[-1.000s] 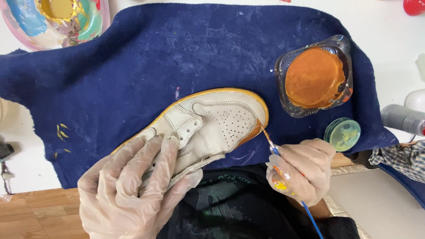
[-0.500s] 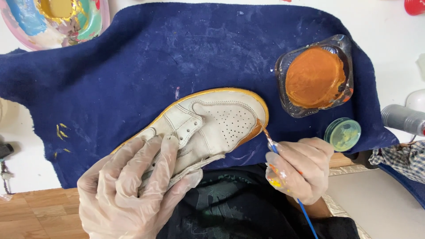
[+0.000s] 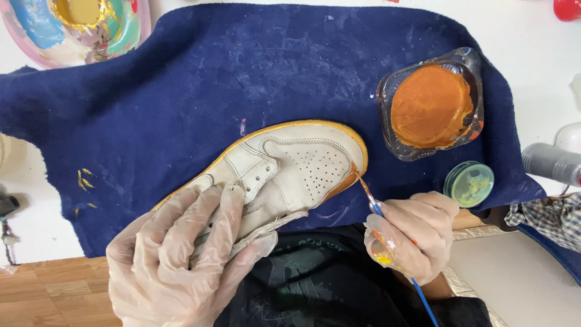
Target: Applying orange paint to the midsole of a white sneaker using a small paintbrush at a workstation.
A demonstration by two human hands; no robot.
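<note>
A white sneaker [image 3: 290, 166] with an orange-yellow painted sole edge lies on its side on a dark blue cloth [image 3: 242, 79]. My left hand [image 3: 181, 260], in a clear glove, presses down on the heel and ankle part of the sneaker. My right hand [image 3: 414, 236], also gloved and smeared with paint, grips a thin blue-handled paintbrush [image 3: 370, 200]. The brush tip touches the sole edge at the toe, where the paint is darker orange.
A clear plastic tub of orange paint [image 3: 433, 106] sits on the cloth to the right. A small round green lid [image 3: 469, 183] lies below it. A colourful paint palette [image 3: 75, 24] is at top left. A grey cylinder [image 3: 551, 163] and checked fabric [image 3: 544, 215] are at right.
The brush tip has shifted slightly along the toe's sole edge and my right hand moved a little. The left hand and sneaker stayed put.
</note>
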